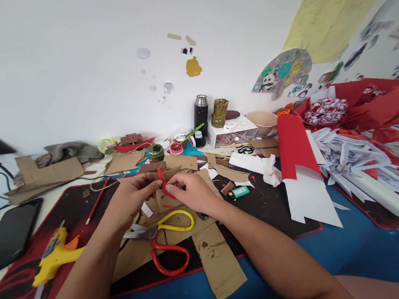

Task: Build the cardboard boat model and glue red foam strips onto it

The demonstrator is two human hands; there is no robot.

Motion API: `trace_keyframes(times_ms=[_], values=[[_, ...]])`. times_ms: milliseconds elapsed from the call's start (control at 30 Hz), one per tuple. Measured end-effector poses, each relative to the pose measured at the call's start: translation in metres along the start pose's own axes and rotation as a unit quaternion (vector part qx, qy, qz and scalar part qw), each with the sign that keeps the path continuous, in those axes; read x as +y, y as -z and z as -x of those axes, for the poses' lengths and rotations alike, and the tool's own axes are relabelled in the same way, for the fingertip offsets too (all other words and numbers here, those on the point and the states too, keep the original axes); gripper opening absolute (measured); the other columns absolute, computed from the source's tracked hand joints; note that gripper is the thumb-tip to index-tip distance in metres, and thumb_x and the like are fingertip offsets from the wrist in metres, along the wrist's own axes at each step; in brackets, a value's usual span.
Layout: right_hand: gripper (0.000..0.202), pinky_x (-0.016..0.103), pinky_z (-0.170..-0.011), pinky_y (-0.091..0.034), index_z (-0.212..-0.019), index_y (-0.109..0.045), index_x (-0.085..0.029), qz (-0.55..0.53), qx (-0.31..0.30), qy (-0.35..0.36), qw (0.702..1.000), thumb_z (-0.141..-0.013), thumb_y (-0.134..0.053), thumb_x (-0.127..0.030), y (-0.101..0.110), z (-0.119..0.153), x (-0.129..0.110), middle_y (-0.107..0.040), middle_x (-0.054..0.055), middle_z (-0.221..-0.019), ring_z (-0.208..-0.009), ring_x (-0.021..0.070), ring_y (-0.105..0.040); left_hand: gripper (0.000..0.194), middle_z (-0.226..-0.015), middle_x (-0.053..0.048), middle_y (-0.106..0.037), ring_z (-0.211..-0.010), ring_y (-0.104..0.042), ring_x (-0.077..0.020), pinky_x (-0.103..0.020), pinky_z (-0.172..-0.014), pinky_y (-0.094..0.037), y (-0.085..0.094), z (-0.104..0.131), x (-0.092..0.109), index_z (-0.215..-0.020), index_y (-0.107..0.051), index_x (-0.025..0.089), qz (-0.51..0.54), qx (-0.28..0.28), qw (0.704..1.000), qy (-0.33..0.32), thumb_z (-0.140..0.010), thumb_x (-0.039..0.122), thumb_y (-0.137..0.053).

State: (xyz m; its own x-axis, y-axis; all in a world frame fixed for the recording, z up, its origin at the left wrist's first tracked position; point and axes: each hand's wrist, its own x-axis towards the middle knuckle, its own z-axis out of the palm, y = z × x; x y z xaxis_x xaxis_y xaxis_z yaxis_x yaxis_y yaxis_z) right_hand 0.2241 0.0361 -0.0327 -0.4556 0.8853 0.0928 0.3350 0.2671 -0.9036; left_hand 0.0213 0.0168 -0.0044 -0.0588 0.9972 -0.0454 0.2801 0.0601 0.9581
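A narrow red strip (160,174), probably paper, stands up between my two hands above the cardboard. My left hand (138,193) pinches it from the left with thumb and fingers. From the right, the fingertips of my right hand (191,190) close on its lower part. Just below the hands lie scissors (147,232) with one yellow and one red handle, their blades pointing left. Pieces of brown cardboard (220,263) lie under and in front of the scissors. Left of my left forearm rests a yellow glue gun (54,257), partly hidden by the arm.
A black phone (14,233) and red pencil (98,201) lie left. Behind are a green paint jar (156,152), black thermos (201,112) and white box (232,130). Right are a red paper sheet (294,146), white paper strips (350,160) and a teal lighter-like item (240,192).
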Motion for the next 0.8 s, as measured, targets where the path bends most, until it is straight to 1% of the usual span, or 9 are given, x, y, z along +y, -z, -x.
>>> trace_keyframes(times_ms=[167, 233, 333, 400, 467, 567, 667, 733, 800], values=[[0.022, 0.028, -0.059, -0.032, -0.098, -0.08, -0.018, 0.014, 0.003, 0.007, 1.0, -0.106, -0.068, -0.034, -0.001, 0.0, 0.001, -0.064, -0.004, -0.071, -0.062, 0.0127, -0.051, 0.051, -0.067, -0.001, -0.069, -0.061, -0.049, -0.0157, -0.029, -0.057, -0.038, 0.001, -0.001, -0.001, -0.078, -0.083, 0.021, -0.009, -0.011, 1.0, 0.01, -0.057, 0.066, -0.094], [0.022, 0.027, -0.06, -0.033, -0.099, -0.08, -0.018, 0.014, 0.0, 0.016, 1.0, -0.106, -0.068, -0.034, -0.002, -0.001, 0.004, -0.063, -0.004, -0.071, -0.063, 0.0127, -0.051, 0.051, -0.066, -0.001, -0.069, -0.062, -0.05, -0.0159, -0.029, -0.058, -0.038, 0.002, -0.001, -0.001, -0.078, -0.082, 0.021, -0.013, 0.003, 1.0, 0.007, -0.058, 0.066, -0.092], [0.022, 0.027, -0.063, -0.036, -0.104, -0.08, -0.017, 0.02, 0.002, 0.017, 1.0, -0.107, -0.068, -0.035, -0.004, -0.001, 0.004, -0.065, -0.003, -0.074, -0.067, 0.0134, -0.053, 0.048, -0.064, 0.0, -0.066, -0.061, -0.051, -0.0161, -0.029, -0.058, -0.04, 0.007, -0.003, -0.002, -0.077, -0.08, 0.021, 0.004, 0.043, 0.999, -0.004, -0.06, 0.065, -0.091], [0.023, 0.027, -0.065, -0.038, -0.108, -0.081, -0.018, 0.04, -0.014, 0.017, 0.999, -0.108, -0.069, -0.037, -0.005, 0.002, -0.003, -0.069, -0.002, -0.078, -0.068, 0.0138, -0.056, 0.045, -0.064, -0.001, -0.066, -0.061, -0.052, -0.0162, -0.029, -0.059, -0.042, 0.011, -0.004, -0.002, -0.075, -0.079, 0.021, 0.028, 0.063, 0.998, -0.016, -0.062, 0.062, -0.091], [0.025, 0.027, -0.069, -0.041, -0.115, -0.081, -0.02, 0.091, -0.059, 0.031, 0.994, -0.108, -0.072, -0.042, -0.005, 0.008, -0.016, -0.074, -0.001, -0.083, -0.071, 0.015, -0.061, 0.044, -0.067, -0.002, -0.069, -0.062, -0.054, -0.0162, -0.03, -0.061, -0.045, 0.014, -0.004, -0.002, -0.076, -0.079, 0.021, 0.048, 0.072, 0.996, -0.026, -0.063, 0.061, -0.091], [0.037, 0.032, -0.078, -0.046, -0.128, -0.08, -0.022, 0.227, -0.138, 0.089, 0.96, -0.107, -0.074, -0.052, -0.007, 0.023, -0.037, -0.08, 0.005, -0.095, -0.086, 0.0222, -0.071, 0.042, -0.07, -0.003, -0.072, -0.063, -0.057, -0.017, -0.03, -0.062, -0.047, 0.017, -0.004, -0.003, -0.08, -0.08, 0.021, 0.058, 0.075, 0.995, -0.031, -0.065, 0.058, -0.09], [0.056, 0.039, -0.087, -0.053, -0.137, -0.076, -0.016, 0.329, -0.21, 0.135, 0.911, -0.104, -0.075, -0.061, -0.011, 0.04, -0.047, -0.08, 0.016, -0.118, -0.107, 0.032, -0.074, 0.04, -0.068, -0.002, -0.071, -0.064, -0.058, -0.0178, -0.03, -0.062, -0.046, 0.018, -0.005, -0.005, -0.079, -0.079, 0.021, 0.062, 0.082, 0.994, -0.043, -0.067, 0.058, -0.089], [0.064, 0.043, -0.094, -0.057, -0.136, -0.075, -0.014, 0.375, -0.236, 0.158, 0.882, -0.098, -0.081, -0.066, -0.016, 0.051, -0.045, -0.076, 0.019, -0.127, -0.119, 0.0364, -0.071, 0.04, -0.066, -0.001, -0.069, -0.062, -0.056, -0.0174, -0.03, -0.061, -0.044, 0.019, -0.007, -0.008, -0.078, -0.077, 0.022, 0.067, 0.088, 0.993, -0.05, -0.067, 0.058, -0.088], [0.065, 0.045, -0.102, -0.057, -0.135, -0.075, -0.014, 0.415, -0.234, 0.167, 0.863, -0.094, -0.086, -0.063, -0.022, 0.059, -0.041, -0.074, 0.021, -0.131, -0.13, 0.0391, -0.067, 0.04, -0.065, -0.001, -0.068, -0.061, -0.055, -0.017, -0.03, -0.059, -0.042, 0.02, -0.008, -0.01, -0.078, -0.077, 0.022, 0.072, 0.092, 0.992, -0.055, -0.068, 0.059, -0.087]])
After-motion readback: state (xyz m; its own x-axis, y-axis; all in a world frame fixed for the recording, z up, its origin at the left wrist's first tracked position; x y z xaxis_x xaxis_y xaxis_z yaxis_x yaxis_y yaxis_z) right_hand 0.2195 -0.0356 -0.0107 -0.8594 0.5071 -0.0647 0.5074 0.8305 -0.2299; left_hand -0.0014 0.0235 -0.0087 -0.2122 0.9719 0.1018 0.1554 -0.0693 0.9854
